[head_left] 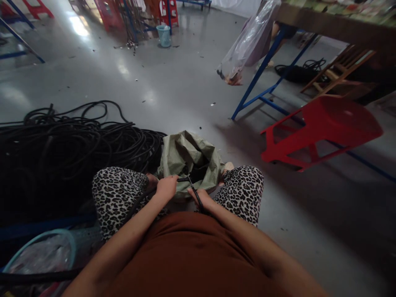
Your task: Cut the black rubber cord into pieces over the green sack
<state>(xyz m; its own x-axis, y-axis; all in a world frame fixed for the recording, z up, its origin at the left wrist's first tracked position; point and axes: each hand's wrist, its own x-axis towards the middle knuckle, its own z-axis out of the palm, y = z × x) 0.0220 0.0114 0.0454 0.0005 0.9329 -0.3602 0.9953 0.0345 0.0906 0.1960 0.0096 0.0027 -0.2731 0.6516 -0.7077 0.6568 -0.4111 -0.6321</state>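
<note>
Woven-plastic sack [169,159] matt & creased; floor [173,95] smooth, glossy; stool [340,119] red plastic w/ slight sheen.

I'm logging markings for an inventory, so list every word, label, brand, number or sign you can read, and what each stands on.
None can be read.
Black-handled tool in the right hand: too small to tell.
Open sack: no lettering visible.
Red stool: no lettering visible.
Clear hanging bag: too blurred to tell.

Wkshop, concrete flr, wk table [334,24], cable pile [77,144]
</note>
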